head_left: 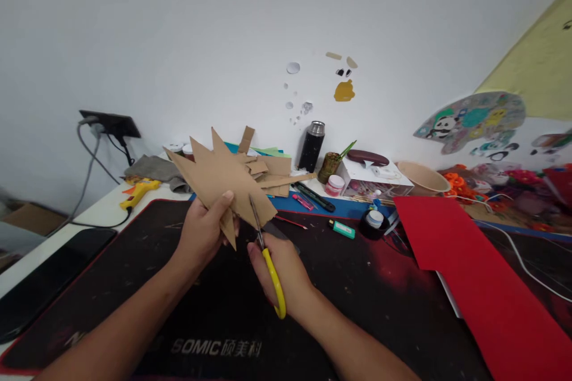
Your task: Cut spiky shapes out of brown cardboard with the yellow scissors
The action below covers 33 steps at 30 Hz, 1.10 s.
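A brown piece of cardboard (223,175) with several pointed spikes is raised above the black desk mat (192,303). My left hand (208,223) grips its lower edge, thumb on top and the other fingers mostly hidden beneath. My right hand (283,268) is closed around yellow-handled scissors (273,277). Their metal blades point up and away, meeting the cardboard near its right-hand end. One blade lies over the cardboard's face; the other is largely hidden.
Cardboard scraps (274,175) lie behind, beside a black thermos (311,146). A yellow glue gun (140,191) and a phone (53,271) are at left. A turquoise lighter (342,228), a dark jar (373,225) and red sheets (482,274) are at right. A wall stands behind.
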{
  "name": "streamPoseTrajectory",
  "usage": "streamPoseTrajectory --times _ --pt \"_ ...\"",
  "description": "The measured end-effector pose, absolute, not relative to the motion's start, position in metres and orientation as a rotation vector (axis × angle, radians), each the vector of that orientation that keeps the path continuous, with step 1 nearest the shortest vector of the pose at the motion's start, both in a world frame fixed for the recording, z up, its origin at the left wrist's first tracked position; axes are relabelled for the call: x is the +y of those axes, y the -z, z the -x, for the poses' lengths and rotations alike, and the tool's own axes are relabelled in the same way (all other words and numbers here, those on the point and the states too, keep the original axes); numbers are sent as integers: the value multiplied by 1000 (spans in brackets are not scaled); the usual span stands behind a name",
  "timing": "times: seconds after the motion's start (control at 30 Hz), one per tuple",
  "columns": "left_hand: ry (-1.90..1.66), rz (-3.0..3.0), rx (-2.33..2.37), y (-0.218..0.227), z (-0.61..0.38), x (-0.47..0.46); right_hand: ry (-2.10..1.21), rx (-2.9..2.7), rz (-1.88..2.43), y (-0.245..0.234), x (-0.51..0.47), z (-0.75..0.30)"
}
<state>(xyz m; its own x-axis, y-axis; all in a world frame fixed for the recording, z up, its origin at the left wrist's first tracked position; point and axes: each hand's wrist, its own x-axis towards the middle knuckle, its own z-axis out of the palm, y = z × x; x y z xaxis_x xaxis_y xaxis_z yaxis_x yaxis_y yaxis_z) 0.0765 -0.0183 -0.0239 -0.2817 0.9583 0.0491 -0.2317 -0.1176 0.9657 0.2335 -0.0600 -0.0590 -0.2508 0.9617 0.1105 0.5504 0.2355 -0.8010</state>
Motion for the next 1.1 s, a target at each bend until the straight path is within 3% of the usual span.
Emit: streamPoseTrajectory --times 0.43,0.67,1.1 --pt "-1565 -916 1151 24 -76 -16 -954 -1844 1424 57 -61 -229" --pt "-1587 -946 1189 23 -76 -17 -1310 -1718 1386 61 -61 -231" --pt "-1579 -981 1250 23 -70 -18 -1413 -1714 1204 51 -56 -244"
